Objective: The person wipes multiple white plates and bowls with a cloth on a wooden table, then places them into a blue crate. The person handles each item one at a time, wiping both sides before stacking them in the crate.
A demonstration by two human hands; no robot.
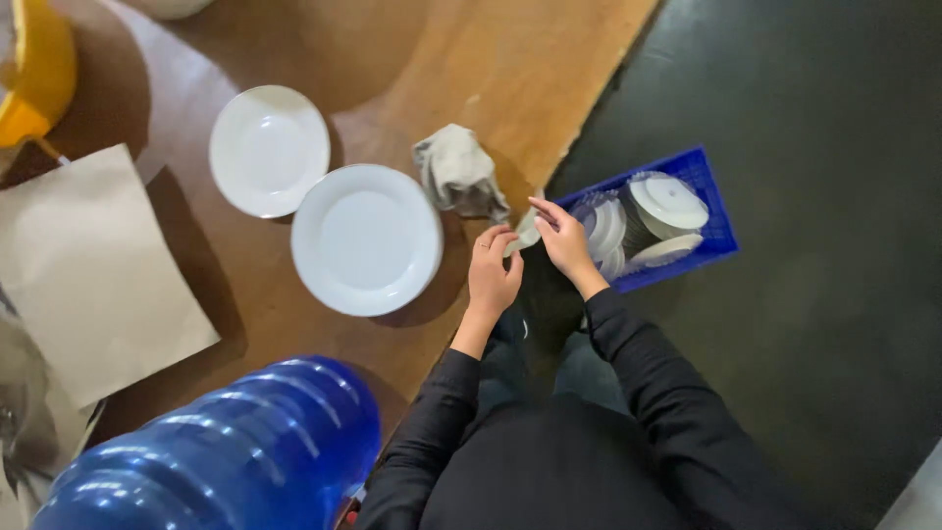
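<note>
Two hands meet over the counter's (294, 29) right edge: the left hand (494, 275) and right hand (566, 238) pinch a small pale object (527, 234) between fingertips; what it is I cannot tell. It looks like a wiping or sorting step, calling next for a steady grip. Left lie two white plates (366, 238), a crumpled grey cloth (457, 172) and brown paper (88, 265). Right, on the floor, a blue crate (705, 172) holds stacked dishes. A blue water bottle (226, 451) sits near.

1. You have two white plates on the wooden table (510, 59): a large plate (366, 239) mid-table, a smaller plate (269, 150) just beside it.
2. Brown paper sheet (93, 270) at left edge.
3. Blue water jug (231, 456) at near edge.
4. Yellow container (37, 74), far-left corner.
</note>
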